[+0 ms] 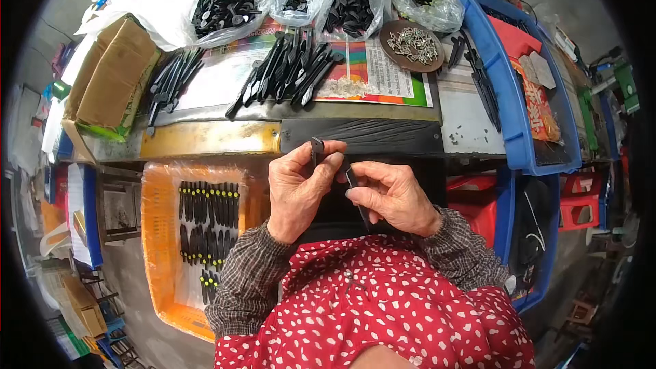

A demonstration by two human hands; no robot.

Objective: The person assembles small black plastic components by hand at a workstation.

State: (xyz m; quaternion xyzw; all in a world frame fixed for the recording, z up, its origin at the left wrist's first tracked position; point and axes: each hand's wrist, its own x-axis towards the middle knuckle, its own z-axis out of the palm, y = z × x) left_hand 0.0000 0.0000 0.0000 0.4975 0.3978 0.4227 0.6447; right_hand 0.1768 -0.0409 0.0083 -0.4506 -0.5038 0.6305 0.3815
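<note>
Close together in front of the table edge, both my hands hold black plastic parts. My left hand (pixel 298 195) pinches a small black part (pixel 316 146) between thumb and fingers, its upper end showing. In my right hand (pixel 398 195) is a long, narrow black part (pixel 351 176), which slants down below the fingers. Whether the two parts touch is hidden by my fingertips. A heap of long black parts (pixel 283 68) lies on the table beyond my hands. A brown dish of small metal pins (pixel 414 46) sits farther right.
Clear bags of black pieces (pixel 229 10) line the back. A cardboard box (pixel 113 75) stands left, beside more black parts (pixel 174 78). At lower left, an orange crate (pixel 156 246) holds rows of black pieces with yellow dots. A blue tray (pixel 514 126) stands right.
</note>
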